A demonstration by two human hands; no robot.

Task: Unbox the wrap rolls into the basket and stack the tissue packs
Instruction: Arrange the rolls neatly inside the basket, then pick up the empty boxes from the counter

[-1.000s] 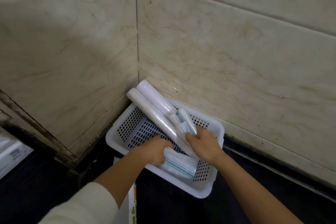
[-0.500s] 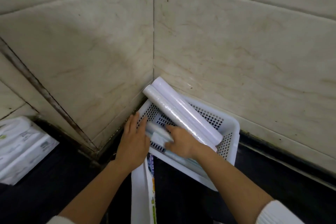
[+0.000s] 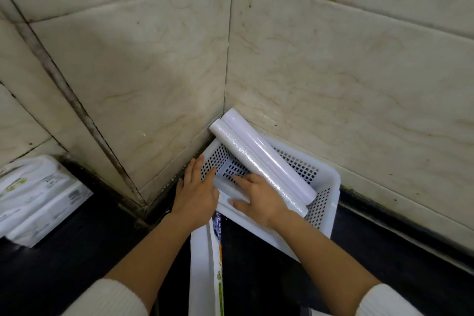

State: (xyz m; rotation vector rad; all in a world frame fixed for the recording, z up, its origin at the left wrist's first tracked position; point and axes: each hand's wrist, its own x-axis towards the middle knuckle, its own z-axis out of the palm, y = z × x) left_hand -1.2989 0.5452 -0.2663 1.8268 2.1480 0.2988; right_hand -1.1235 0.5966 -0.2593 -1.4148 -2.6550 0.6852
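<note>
A white perforated basket (image 3: 329, 195) sits in the wall corner on the dark counter. Two long white wrap rolls (image 3: 266, 159) lie side by side across it, their far ends sticking out over the back rim toward the corner. My left hand (image 3: 196, 192) lies flat against the basket's left rim, fingers spread. My right hand (image 3: 259, 200) rests inside the basket at its near left, fingers spread on a third pale roll (image 3: 228, 185) lying under them. A white wrap box (image 3: 205, 264) stands on edge just below the basket. Tissue packs (image 3: 36, 197) lie at the far left.
Marble-tiled walls (image 3: 333, 72) meet in a corner right behind the basket. The dark counter (image 3: 77, 251) stretches left and right of my arms. A dark seam runs along the wall base on the right.
The view has shifted slightly right and closer. Both hands have stayed at the basket's left side; my right hand has settled flatter onto the roll inside. A second earlier both hands were pressing smaller packs in the basket.
</note>
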